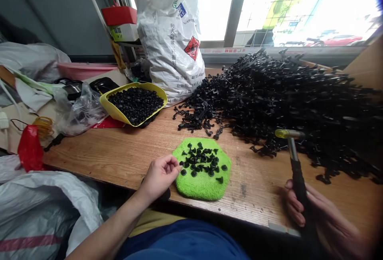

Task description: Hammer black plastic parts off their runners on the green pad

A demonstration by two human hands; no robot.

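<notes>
At the left edge of a green fuzzy pad [200, 191] is my left hand [161, 175], its fingers curled and thumb against the forefinger. A small black piece shows right at those fingertips, but I cannot make out whether they hold it. Several small black plastic pieces with round flat heads [203, 158] lie scattered over the pad. To the right, my right hand [320, 212] grips the dark handle of a small hammer [295, 154]. The hammer stands upright, its head raised, with a translucent yellow tip pointing left.
Behind the hammer spreads a large heap of black plastic parts [278, 92]. A yellow scoop [163, 92] full of small black pieces sits at the back left, beside a tall white sack [167, 44]. Plastic bags [80, 108] and a red bag [30, 148] clutter the table's left end.
</notes>
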